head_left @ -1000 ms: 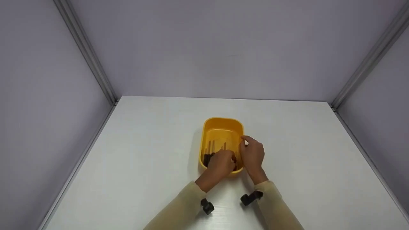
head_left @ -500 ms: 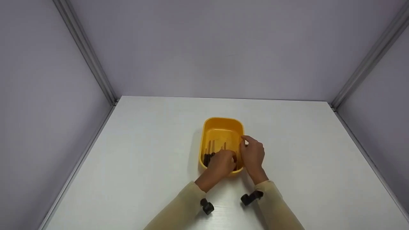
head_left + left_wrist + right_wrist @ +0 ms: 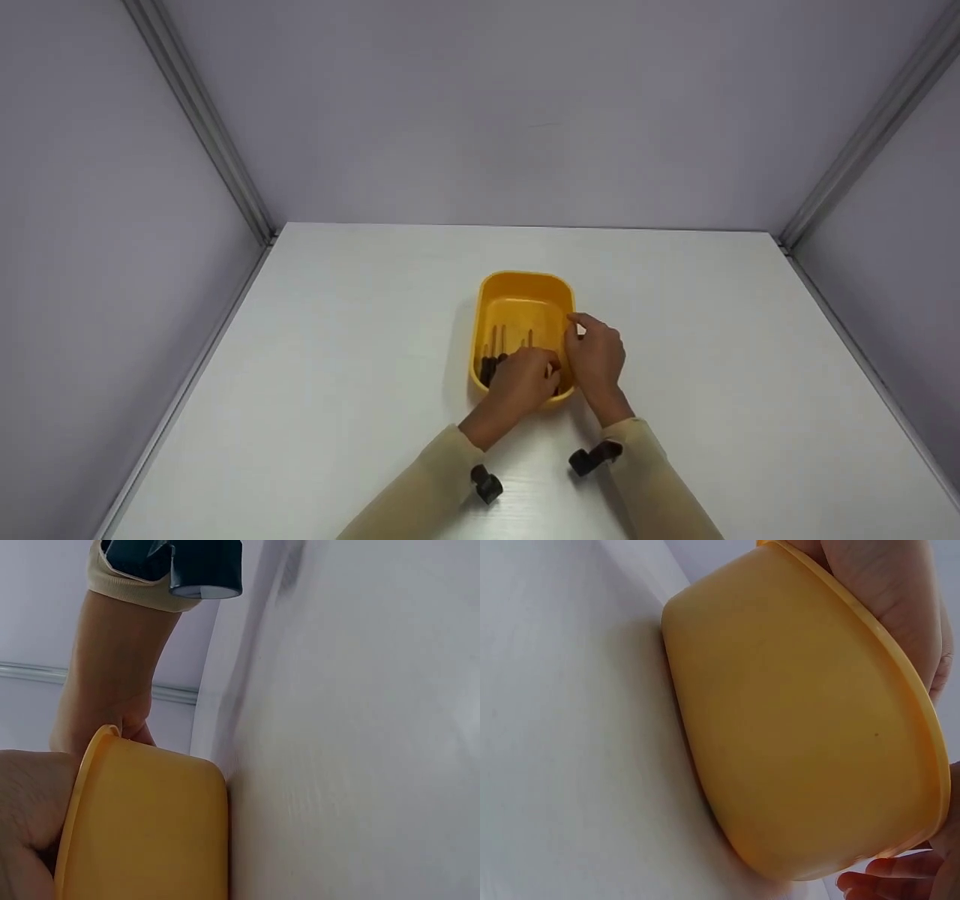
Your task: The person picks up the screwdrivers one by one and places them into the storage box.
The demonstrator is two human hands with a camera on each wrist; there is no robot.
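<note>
My right grip [image 3: 596, 358] clasps the yellow tub's [image 3: 523, 294] right rim. My left grip [image 3: 521, 381] reaches inside among dark-handled tools [image 3: 493, 361]; its closure cannot be determined. The tub rests on the white counter [image 3: 337, 360].

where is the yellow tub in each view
Head: yellow tub at the table's centre, both hands at its near end.
Left wrist: bottom left, its outer wall and rim.
Right wrist: fills the middle and right, seen from outside.
Shared landmark: the white table.
</note>
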